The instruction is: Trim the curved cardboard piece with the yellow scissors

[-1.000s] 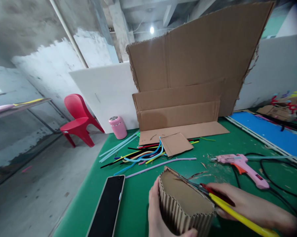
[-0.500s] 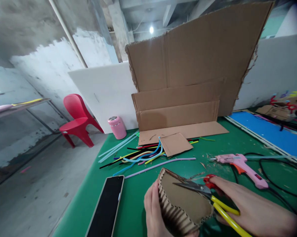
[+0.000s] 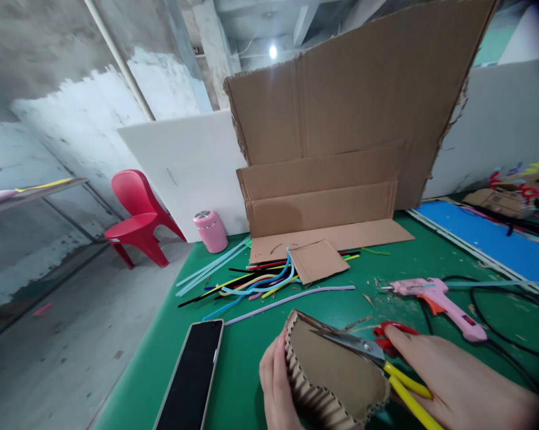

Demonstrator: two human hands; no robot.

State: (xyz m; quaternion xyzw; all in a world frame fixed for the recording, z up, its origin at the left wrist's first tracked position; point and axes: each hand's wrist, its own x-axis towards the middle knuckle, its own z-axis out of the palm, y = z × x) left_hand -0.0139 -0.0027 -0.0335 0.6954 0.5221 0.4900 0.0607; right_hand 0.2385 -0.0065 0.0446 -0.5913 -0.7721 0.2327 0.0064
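Note:
My left hand (image 3: pixel 279 382) is closed around the left side of a cardboard piece (image 3: pixel 338 367) with a corrugated strip (image 3: pixel 309 388) along its curved edge. It stands tilted at the front of the table, its lower end cut off by the frame. My right hand (image 3: pixel 448 376) grips scissors (image 3: pixel 363 345) with red and yellow parts at the handles. Their blades lie along the upper edge of the cardboard piece; whether they bite into it I cannot tell. The fingers of my right hand are partly hidden behind the handles.
A phone (image 3: pixel 192 376) lies left of my hands. A pink glue gun (image 3: pixel 439 295) with its cord is on the right. Behind are pipe cleaners (image 3: pixel 251 285), a small cardboard square (image 3: pixel 318 261), a pink canister (image 3: pixel 211 232) and a tall cardboard panel (image 3: pixel 354 101).
The red part of the scissors' handle now shows more, farther from the yellow part. The cardboard piece has shifted slightly down and left in view; both hands keep their hold.

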